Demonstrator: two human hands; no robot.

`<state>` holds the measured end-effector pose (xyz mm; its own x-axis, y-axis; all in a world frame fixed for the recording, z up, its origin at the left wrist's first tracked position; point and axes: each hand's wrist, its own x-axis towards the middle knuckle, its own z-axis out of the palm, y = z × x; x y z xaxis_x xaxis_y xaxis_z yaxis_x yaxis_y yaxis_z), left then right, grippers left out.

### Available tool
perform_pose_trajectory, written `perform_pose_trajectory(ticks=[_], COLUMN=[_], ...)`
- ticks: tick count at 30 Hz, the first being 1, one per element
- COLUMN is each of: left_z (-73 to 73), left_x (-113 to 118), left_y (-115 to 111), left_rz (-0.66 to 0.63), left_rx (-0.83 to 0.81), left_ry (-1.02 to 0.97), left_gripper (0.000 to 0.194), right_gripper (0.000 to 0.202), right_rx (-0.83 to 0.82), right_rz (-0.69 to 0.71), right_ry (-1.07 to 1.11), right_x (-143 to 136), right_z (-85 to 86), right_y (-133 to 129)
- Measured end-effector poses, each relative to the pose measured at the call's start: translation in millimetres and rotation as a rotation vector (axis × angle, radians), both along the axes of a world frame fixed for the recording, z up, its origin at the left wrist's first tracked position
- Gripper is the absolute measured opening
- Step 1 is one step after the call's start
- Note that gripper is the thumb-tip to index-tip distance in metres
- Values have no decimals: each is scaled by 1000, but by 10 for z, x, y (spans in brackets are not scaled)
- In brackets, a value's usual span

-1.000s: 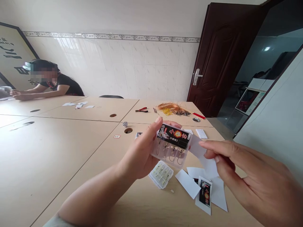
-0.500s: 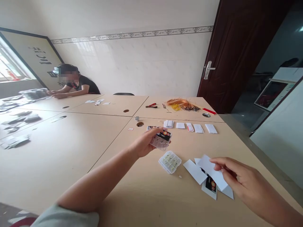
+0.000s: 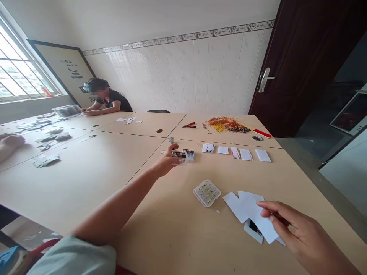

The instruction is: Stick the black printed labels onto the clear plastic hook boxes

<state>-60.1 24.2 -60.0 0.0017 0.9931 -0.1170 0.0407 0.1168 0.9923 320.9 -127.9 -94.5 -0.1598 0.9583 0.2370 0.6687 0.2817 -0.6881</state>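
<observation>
My left hand (image 3: 164, 164) reaches out over the table with a small clear plastic box (image 3: 179, 160) between its thumb and fingers. The box has a black printed label and is right beside a similar labelled box (image 3: 189, 156). Nearer to me lies an open clear box (image 3: 207, 193) with several pale green looped pieces in it. To the right, my right hand (image 3: 289, 225) is closed, thumb and fingertips pinching a white card (image 3: 262, 221). That card overlaps other white cards (image 3: 235, 206) and a mostly covered card with a dark print (image 3: 255, 227).
Small stacks of white cards (image 3: 223, 150) stand in a row beyond the open box. Red-handled pliers (image 3: 189, 125) and a heap of orange and yellow wires (image 3: 226, 124) lie farther back. Another person (image 3: 111, 97) sits at the far left, and someone's hand (image 3: 13, 145) rests at the left edge.
My left hand has carried the clear box forward and left, beside the other labelled box. My right hand still pinches the card, now lower over the pile. The view has turned slightly left.
</observation>
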Motion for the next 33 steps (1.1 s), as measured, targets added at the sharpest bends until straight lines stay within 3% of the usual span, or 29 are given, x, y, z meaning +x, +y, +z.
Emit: perform_pose_trajectory(ticks=[8, 16, 22, 25, 28, 31, 33], left_z=[34, -231, -347, -311, -220, -75, 32], left_x=[182, 176, 175, 271, 490, 755, 891], left_y=[485, 484, 478, 366, 70, -350, -608], left_rz=[58, 55, 18, 7, -98, -380, -584], left_rx=[45, 139, 360, 476, 528, 501, 452], left_ry=[175, 369, 446, 418, 329, 208, 119], left_gripper=[40, 51, 59, 66, 67, 50, 49], right_gripper=[25, 26, 25, 26, 29, 27, 22], right_rx=[34, 23, 20, 27, 30, 56, 74], right_rz=[2, -4, -100, -190, -225, -208, -180], right_ry=[-40, -52, 64, 148, 197, 245, 269], right_x=[27, 32, -51, -140, -265, -413, -508], right_z=[75, 89, 120, 196, 317, 466, 561], right_y=[-35, -28, 59, 90, 78, 52, 37])
